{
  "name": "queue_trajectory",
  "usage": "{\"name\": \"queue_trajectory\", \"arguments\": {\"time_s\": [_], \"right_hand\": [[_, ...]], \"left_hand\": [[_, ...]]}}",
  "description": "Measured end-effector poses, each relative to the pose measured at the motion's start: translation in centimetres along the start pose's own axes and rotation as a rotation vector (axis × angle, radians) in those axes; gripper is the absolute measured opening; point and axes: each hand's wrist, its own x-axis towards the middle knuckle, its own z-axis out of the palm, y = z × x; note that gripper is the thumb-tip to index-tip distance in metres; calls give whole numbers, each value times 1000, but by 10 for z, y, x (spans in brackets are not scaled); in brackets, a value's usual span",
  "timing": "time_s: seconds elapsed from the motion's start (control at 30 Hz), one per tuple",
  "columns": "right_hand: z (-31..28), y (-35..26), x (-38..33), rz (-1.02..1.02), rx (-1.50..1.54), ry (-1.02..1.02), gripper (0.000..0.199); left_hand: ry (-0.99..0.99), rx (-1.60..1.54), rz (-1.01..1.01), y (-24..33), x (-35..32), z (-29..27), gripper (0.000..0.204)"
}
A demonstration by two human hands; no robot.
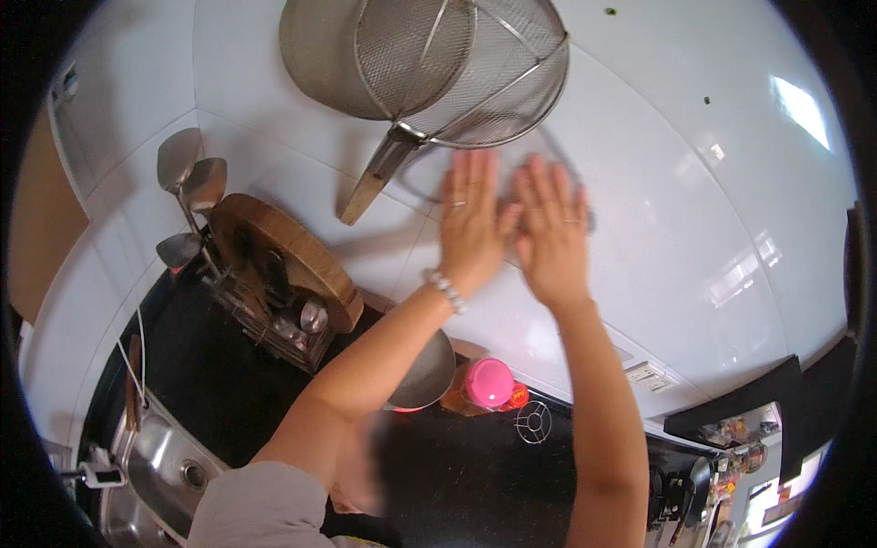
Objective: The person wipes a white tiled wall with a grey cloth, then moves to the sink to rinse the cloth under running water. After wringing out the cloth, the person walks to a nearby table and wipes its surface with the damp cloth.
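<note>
L hand is flat & straight, fingers side by side, back to the camera, pointing far; nothing in its grip. R hand just right of it, also flat, fingers slightly apart, nothing gripped; thumbs close btwn them, can't tell if they touch. Can't tell either if the palms meet the wall behind: white, glossy tile w/ thin joints.

Nearest thing: lg. strainer, just far of the fingertips against the wall, w/ a sm. strainer overlapping its left part. Both round, fine metal mesh, shiny wire rims & straight ribs. A handle runs from the near rim, long axis slanting, free end pointing near & left; metal at the rim end, tan toward the tip. Can't tell which strainer it belongs to.

Near left: thick round wooden board on edge, metal spatulas past it. Black smooth counter below, w/ pink rounded lid & open wire ring btwn the forearms.
</note>
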Motion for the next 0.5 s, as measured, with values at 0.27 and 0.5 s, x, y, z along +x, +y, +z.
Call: {"name": "queue_trajectory", "arguments": {"time_s": [0.27,0.5], "right_hand": [[60,-39,-28,-169,109,-118,58],[55,17,-90,-53,-184,-77,67]], "left_hand": [[-83,-51,-174,-56,-81,-5,70],[-346,117,130,-31,-93,1,62]]}}
